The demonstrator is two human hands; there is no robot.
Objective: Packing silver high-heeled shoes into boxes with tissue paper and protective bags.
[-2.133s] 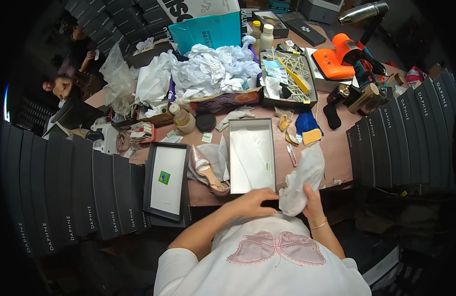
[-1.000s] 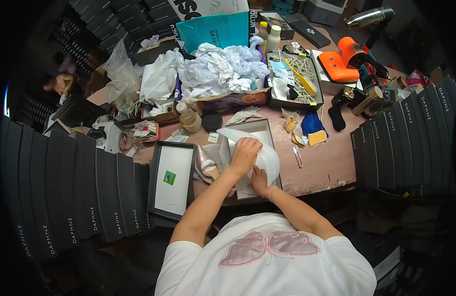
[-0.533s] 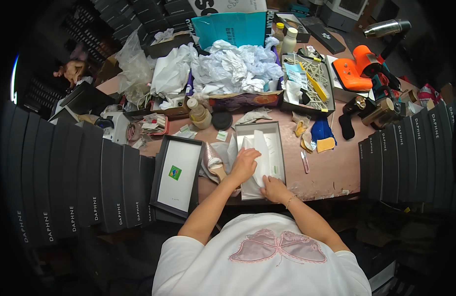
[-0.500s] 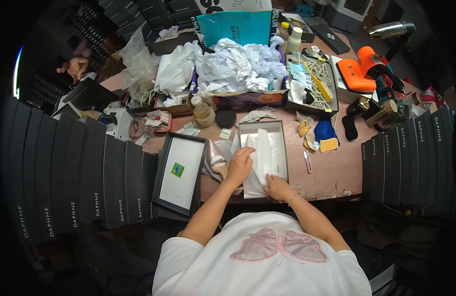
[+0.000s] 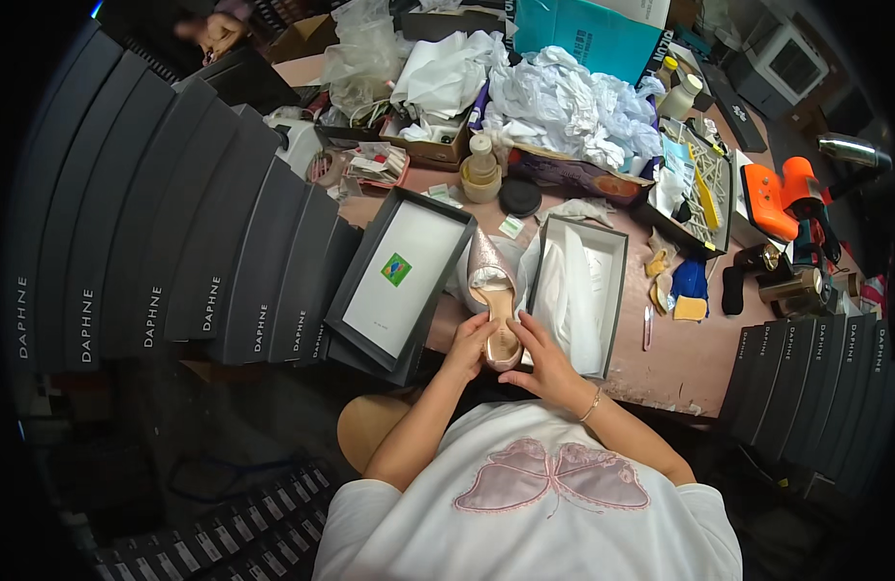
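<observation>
A pink glittery pointed shoe (image 5: 488, 256) with a beige insole points away from me, crumpled white paper stuffed in its toe. At its heel end, my left hand (image 5: 470, 346) grips the left side. My right hand (image 5: 552, 368) closes around the right side of the heel, thumb near the back edge. Right of the shoe stands an open shoe box (image 5: 614, 308) with white tissue paper (image 5: 561, 281) lying inside it. On the left, a dark box lid (image 5: 375, 312) rests inside up, with a green sticker (image 5: 396, 270) on its white lining.
Tall rows of dark shoe boxes (image 5: 186, 232) flank me left, with more boxes (image 5: 806, 378) on the right. Crumpled paper (image 5: 573, 107) fills a carton at the back. A bottle (image 5: 481, 169), a small knife (image 5: 647, 329) and an orange tool (image 5: 769, 201) are on the table.
My hands have left the tissue paper in the box and moved left onto the shoe. The tissue now lies in the box. The whole view has shifted and turned.
</observation>
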